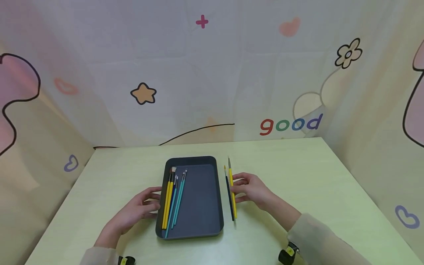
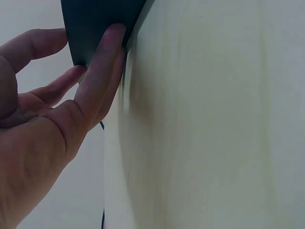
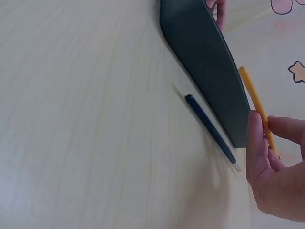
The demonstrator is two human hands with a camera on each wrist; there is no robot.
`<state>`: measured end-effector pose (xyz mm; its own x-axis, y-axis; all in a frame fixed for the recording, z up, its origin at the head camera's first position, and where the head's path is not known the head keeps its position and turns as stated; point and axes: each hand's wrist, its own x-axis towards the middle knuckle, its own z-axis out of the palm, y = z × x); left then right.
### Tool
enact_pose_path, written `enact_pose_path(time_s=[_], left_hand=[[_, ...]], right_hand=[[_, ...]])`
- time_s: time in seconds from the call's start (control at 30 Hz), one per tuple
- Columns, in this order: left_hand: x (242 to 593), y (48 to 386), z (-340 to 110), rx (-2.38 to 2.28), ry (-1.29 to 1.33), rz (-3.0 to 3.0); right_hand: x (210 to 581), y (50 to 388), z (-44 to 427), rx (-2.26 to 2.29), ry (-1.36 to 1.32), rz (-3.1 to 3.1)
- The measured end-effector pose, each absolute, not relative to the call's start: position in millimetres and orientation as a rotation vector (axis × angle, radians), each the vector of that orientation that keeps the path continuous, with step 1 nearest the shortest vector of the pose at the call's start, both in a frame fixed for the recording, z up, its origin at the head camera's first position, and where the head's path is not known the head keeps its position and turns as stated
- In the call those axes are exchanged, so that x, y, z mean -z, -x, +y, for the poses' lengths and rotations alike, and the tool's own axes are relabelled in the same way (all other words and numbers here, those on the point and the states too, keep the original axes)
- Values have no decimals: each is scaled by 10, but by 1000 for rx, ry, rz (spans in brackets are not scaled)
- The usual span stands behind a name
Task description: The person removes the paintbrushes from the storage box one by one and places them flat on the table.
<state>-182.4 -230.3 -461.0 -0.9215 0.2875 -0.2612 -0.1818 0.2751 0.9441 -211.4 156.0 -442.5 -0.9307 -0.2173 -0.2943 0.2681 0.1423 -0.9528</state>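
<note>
A dark grey tray (image 1: 203, 198) lies on the table, with several paintbrushes (image 1: 169, 202) with yellow, blue and teal handles along its left side. My left hand (image 1: 142, 206) touches the tray's left wall with its fingertips; the left wrist view shows the fingers (image 2: 97, 76) against the tray's side. In my right hand (image 1: 253, 189) a yellow paintbrush (image 1: 233, 202) is pinched between thumb and fingers, bristles pointing away, just right of the tray. The right wrist view shows this yellow handle (image 3: 255, 95) raised off the table. Beneath it a dark-handled paintbrush (image 3: 209, 126) lies on the table beside the tray.
The pale wooden table (image 1: 298, 173) reaches back to a printed curtain (image 1: 198, 73) that hangs behind it and along both sides. Each sleeve has a dark strapped device (image 1: 288, 254) at the wrist.
</note>
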Motion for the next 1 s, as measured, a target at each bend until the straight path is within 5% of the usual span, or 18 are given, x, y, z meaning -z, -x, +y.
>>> enact_pose_path(time_s=[1.0], left_hand=[[4608, 1821, -2334, -1707, -159, 2125]], right_hand=[[4606, 2206, 1706, 1695, -207, 2236]])
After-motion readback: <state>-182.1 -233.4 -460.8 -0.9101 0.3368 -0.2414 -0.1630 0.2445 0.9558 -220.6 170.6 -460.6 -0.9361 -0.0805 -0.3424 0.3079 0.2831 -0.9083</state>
